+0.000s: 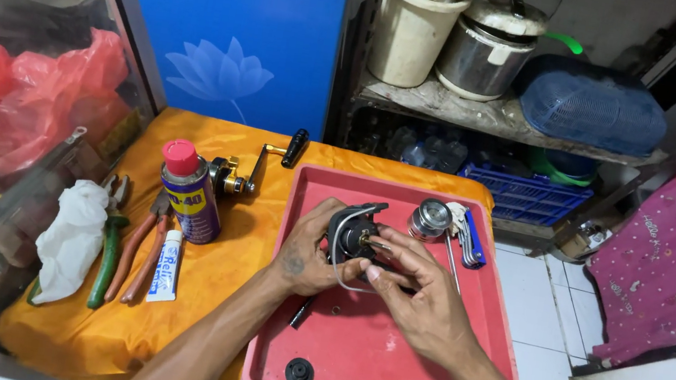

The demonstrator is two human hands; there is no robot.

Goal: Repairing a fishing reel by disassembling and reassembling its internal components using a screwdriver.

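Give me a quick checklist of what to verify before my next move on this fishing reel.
1. Reel body held over the red tray: ok.
2. Left hand gripping the body: ok.
3. Right hand fingers at the bail wire: ok.
4. Spool parked in the tray: ok.
5. Crank handle set on the orange cloth: ok.
6. Small round black part near the tray's front edge, secure: cannot tell.

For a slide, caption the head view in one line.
Both hands, left hand and right hand, grip a black fishing reel body over a red tray, spray can alongside.
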